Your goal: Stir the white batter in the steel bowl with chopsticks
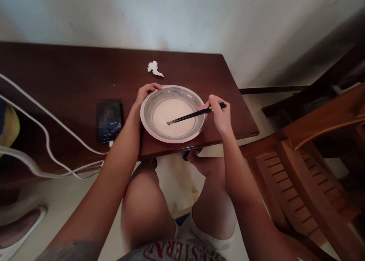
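Observation:
A wide metal bowl [148, 109] stands near the front edge of the dark table. Pale, creamy liquid [169, 109] fills its lower part. My left hand [147, 90] grips the bowl's far left rim, with some fingers partly hidden along the outside. In my right hand [219, 112] is a pair of black chopsticks [190, 115] with gold bands, pinched near their upper ends. They slant down to the left over the bowl, and their tips dip into the liquid close to its middle.
Beyond the bowl lies a crumpled white tissue [154, 68] on the table [57, 72]. A smartphone [110, 121] rests left of my forearm, near white cables [85, 145]. At the right stands a slatted wooden chair [288, 173]. A pale wall [171, 17] rises behind the table.

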A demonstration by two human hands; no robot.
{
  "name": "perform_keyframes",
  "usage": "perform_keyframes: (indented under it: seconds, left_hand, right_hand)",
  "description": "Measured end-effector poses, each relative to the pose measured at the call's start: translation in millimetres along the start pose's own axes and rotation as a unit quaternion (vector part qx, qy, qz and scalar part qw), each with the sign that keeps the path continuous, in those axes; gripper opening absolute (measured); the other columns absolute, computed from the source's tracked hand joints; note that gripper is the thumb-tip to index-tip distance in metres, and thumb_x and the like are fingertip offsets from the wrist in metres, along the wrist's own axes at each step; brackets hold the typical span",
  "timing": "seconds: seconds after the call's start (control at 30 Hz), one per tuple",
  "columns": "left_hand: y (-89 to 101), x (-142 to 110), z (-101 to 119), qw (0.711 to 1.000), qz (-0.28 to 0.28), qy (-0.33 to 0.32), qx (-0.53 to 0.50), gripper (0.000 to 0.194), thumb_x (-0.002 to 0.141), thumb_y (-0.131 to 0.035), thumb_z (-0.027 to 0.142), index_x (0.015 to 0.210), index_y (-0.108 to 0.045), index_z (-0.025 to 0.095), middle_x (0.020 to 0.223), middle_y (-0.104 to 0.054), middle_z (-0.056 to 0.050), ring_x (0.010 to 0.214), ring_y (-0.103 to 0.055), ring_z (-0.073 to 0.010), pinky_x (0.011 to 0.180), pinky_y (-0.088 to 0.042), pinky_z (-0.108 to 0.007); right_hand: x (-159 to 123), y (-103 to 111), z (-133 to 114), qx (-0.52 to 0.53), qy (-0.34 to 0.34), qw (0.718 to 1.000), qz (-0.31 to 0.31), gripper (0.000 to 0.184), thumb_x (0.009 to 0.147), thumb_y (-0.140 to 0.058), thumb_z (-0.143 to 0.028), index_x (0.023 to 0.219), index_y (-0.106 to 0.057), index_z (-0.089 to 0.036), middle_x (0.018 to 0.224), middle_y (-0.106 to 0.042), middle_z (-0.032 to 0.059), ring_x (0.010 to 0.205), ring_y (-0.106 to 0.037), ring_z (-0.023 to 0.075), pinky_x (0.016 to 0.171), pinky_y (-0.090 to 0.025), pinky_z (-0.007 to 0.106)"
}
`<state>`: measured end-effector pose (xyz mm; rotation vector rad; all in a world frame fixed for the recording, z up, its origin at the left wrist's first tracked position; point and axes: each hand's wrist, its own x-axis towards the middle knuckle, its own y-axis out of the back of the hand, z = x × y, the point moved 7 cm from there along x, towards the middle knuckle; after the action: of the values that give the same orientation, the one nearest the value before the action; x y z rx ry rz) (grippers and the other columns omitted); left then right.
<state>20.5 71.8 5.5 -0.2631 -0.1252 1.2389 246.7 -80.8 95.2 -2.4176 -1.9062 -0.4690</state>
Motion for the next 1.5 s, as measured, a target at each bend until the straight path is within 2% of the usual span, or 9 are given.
perform_keyframes:
  seconds: [0.1, 0.27, 0.47, 0.63, 0.83, 1.0, 1.2, 1.4, 1.5]
  left_hand:
    - [1.0, 0, -1, 1.0, 0.006, 0.005, 0.001, 0.02, 0.07, -0.048, 0.017, 0.059, -0.065, 0.021, 0.093, -0.077, -0.005, 0.111, -0.063, -0.0251, 0.108, -0.041, -0.037]
    - [0.9, 2, -3, 1.0, -0.004, 0.003, -0.016, 0.022, 0.067, -0.045, 0.016, 0.06, -0.066, 0.019, 0.096, -0.077, -0.008, 0.108, -0.065, -0.0249, 0.109, -0.04, -0.039]
    - [0.1, 2, -2, 1.0, -0.019, -0.008, -0.023, 0.025, 0.065, -0.043, 0.015, 0.061, -0.067, 0.019, 0.093, -0.077, -0.007, 0.107, -0.065, -0.0247, 0.111, -0.037, -0.04]
    - [0.3, 1, -2, 1.0, -0.014, -0.001, -0.015, 0.024, 0.064, -0.044, 0.016, 0.06, -0.067, 0.02, 0.091, -0.077, -0.006, 0.108, -0.065, -0.0254, 0.111, -0.036, -0.04]
    - [1.6, 2, -3, 1.0, -0.008, -0.004, -0.024, 0.021, 0.062, -0.045, 0.017, 0.06, -0.066, 0.018, 0.091, -0.076, -0.008, 0.104, -0.065, -0.0252, 0.108, -0.039, -0.038]
    - [1.2, 3, -4, 0.999, -0.018, -0.006, -0.026, 0.021, 0.063, -0.046, 0.017, 0.061, -0.066, 0.018, 0.093, -0.077, -0.008, 0.103, -0.066, -0.0245, 0.105, -0.041, -0.038]
    - [1.2, 1, -3, 0.999, -0.007, 0.0, -0.033, 0.022, 0.062, -0.044, 0.015, 0.061, -0.066, 0.017, 0.091, -0.077, -0.008, 0.1, -0.067, -0.0237, 0.105, -0.041, -0.037]
    - [1.3, 1, -4, 1.0, 0.002, 0.004, -0.03, 0.021, 0.067, -0.045, 0.015, 0.061, -0.064, 0.017, 0.092, -0.076, -0.009, 0.098, -0.068, -0.0225, 0.105, -0.041, -0.037]
    - [2.0, 1, -3, 1.0, 0.01, 0.004, -0.027, 0.022, 0.071, -0.045, 0.015, 0.06, -0.064, 0.017, 0.091, -0.076, -0.008, 0.099, -0.067, -0.0226, 0.104, -0.042, -0.036]
  right_hand:
    - [0, -7, -3, -0.027, 0.008, 0.999, -0.044, 0.041, 0.087, -0.052, -0.053, 0.063, -0.065, -0.022, 0.066, -0.07, -0.0001, 0.065, -0.059, 0.0107, 0.066, -0.047, 0.027]
    - [3, 13, 3, 0.001, -0.008, 0.998, 0.058, 0.05, 0.087, -0.047, -0.059, 0.056, -0.056, -0.021, 0.054, -0.064, -0.0011, 0.05, -0.051, 0.0092, 0.055, -0.041, 0.026]
    - [1, -3, -1, -0.018, 0.01, 0.999, -0.031, 0.045, 0.087, -0.051, -0.054, 0.06, -0.062, -0.021, 0.062, -0.068, 0.0, 0.061, -0.057, 0.0101, 0.064, -0.046, 0.026]
    - [2, 16, 4, 0.001, -0.009, 0.998, 0.068, 0.047, 0.088, -0.049, -0.055, 0.055, -0.055, -0.021, 0.054, -0.064, -0.0011, 0.049, -0.049, 0.0091, 0.054, -0.041, 0.026]
    - [0, 0, -1, -0.004, 0.009, 1.0, -0.007, 0.042, 0.087, -0.052, -0.052, 0.06, -0.06, -0.021, 0.06, -0.068, -0.0004, 0.057, -0.054, 0.0094, 0.061, -0.044, 0.027]
    - [1, 17, 4, 0.009, -0.001, 0.997, 0.079, 0.047, 0.088, -0.05, -0.053, 0.054, -0.054, -0.021, 0.052, -0.063, -0.0017, 0.048, -0.05, 0.0083, 0.053, -0.04, 0.025]
    - [0, -4, 1, -0.003, 0.014, 1.0, -0.025, 0.043, 0.087, -0.052, -0.051, 0.06, -0.062, -0.021, 0.059, -0.068, -0.0009, 0.057, -0.056, 0.0096, 0.063, -0.046, 0.026]
    - [1, 14, 4, 0.004, -0.001, 0.998, 0.068, 0.048, 0.087, -0.05, -0.055, 0.054, -0.055, -0.021, 0.052, -0.063, -0.0015, 0.048, -0.05, 0.0086, 0.056, -0.043, 0.026]
    - [1, 6, 3, 0.005, -0.001, 1.0, 0.015, 0.047, 0.088, -0.05, -0.054, 0.055, -0.057, -0.021, 0.053, -0.063, -0.0014, 0.051, -0.053, 0.0091, 0.059, -0.044, 0.026]
